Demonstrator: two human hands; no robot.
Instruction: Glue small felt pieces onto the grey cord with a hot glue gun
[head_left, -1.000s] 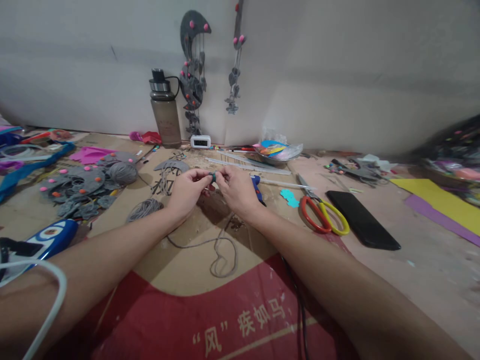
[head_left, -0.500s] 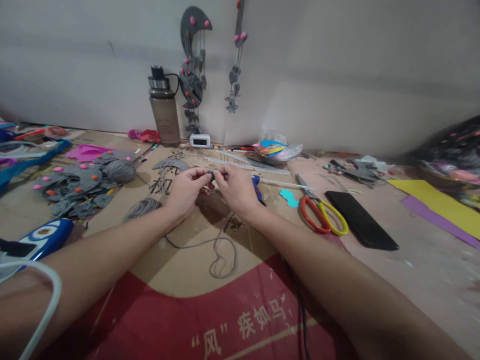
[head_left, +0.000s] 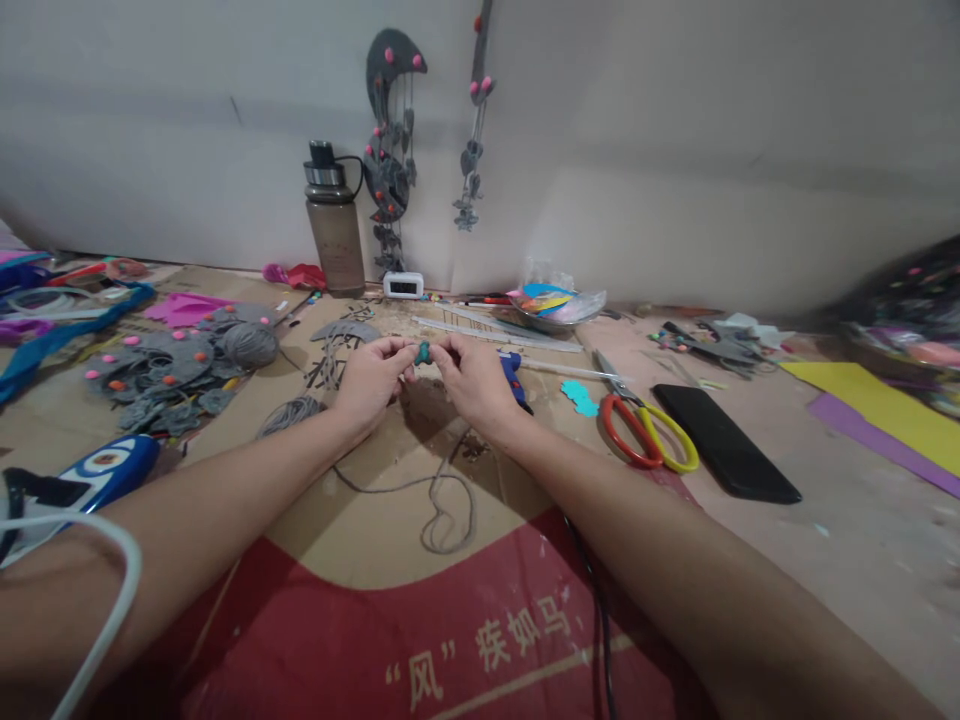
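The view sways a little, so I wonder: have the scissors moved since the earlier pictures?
No. The scissors lie just left of the phone, same as before; only the whole view shifts slightly.

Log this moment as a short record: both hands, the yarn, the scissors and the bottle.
Left hand: fingertips at the left side of a small green piece
Right hand: fingertips at the same piece's right side
Loose yarn: gray, looped on the cardboard, nearer the camera than the hands
Scissors: red and yellow handles, left of a black phone
Bottle: upright, near the wall
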